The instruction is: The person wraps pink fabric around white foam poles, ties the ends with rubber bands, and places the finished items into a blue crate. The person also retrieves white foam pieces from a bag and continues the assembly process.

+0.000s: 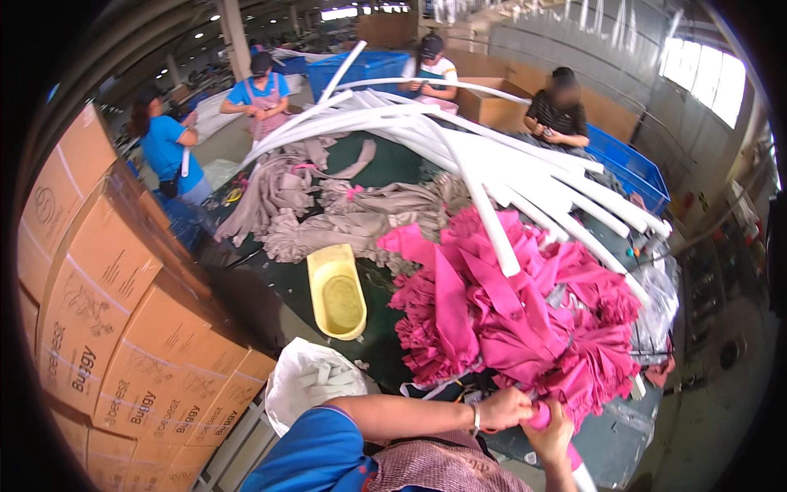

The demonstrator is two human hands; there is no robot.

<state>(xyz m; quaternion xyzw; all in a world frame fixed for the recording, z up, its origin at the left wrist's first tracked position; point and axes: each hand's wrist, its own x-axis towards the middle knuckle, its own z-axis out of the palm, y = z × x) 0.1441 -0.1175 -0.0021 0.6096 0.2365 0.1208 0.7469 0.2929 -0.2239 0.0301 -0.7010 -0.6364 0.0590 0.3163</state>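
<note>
At the table's near edge, my left hand [502, 410] is closed, its fingers pinching pink fabric. Right beside it, my right hand [551, 435] wraps around a bunched pink fabric sleeve [539, 416]. Below the right hand, pink cloth and the end of a white foam tube [583, 477] show by my forearm; the fingers hide how far the tube runs inside the sleeve. A large heap of pink fabric sleeves [516, 320] lies just beyond both hands. One long white foam tube [484, 205] rests its near end on that heap.
Beige fabric pieces [320, 234] and a yellow plastic tub [337, 291] lie on the dark green table. A white bag of short foam pieces [287, 385] stands near my left arm. Cardboard boxes [123, 328] are stacked left. Several co-workers stand or sit beyond the bundled white tubes [492, 156].
</note>
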